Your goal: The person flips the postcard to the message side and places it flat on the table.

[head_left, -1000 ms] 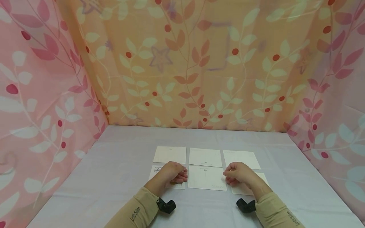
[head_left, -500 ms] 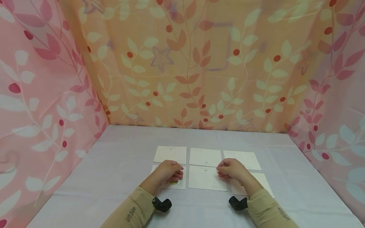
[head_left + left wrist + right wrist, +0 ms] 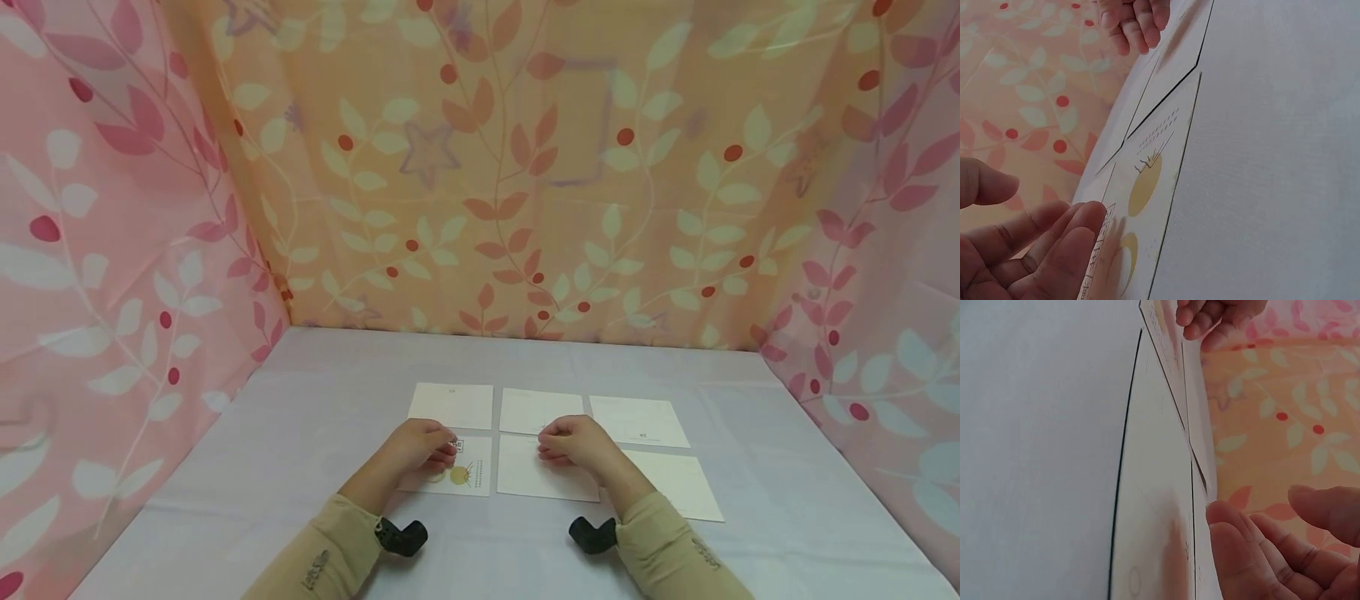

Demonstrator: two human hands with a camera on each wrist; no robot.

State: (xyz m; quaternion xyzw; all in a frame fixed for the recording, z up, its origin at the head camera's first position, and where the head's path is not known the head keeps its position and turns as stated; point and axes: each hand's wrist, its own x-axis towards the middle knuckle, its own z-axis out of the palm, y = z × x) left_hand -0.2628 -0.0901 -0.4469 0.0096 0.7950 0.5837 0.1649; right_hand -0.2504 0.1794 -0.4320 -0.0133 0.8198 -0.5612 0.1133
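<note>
My left hand (image 3: 414, 446) hovers over the front-left card (image 3: 480, 479), which lies picture side up with printed characters and yellow shapes. In the left wrist view its thumb (image 3: 988, 184) stands apart from loosely bent fingers, with nothing between them. Over the front-middle card (image 3: 521, 477), blank-looking side up, hangs my right hand (image 3: 577, 442). The right wrist view shows that hand's thumb (image 3: 1325, 509) likewise apart from its fingers, holding nothing. To the right lies the front-right card (image 3: 682, 487), pale and partly behind the right wrist.
A back row holds three pale cards: left (image 3: 452, 407), middle (image 3: 536, 408) and right (image 3: 645, 421). Narrow gaps separate the cards. White cloth (image 3: 337, 367) covers the table, with a floral curtain (image 3: 480, 167) behind it and pink ones at both sides.
Both hands have shifted left above the cards. More of the front-left card's yellow picture is uncovered, and the right hand has passed from the front-right card to the front-middle one.
</note>
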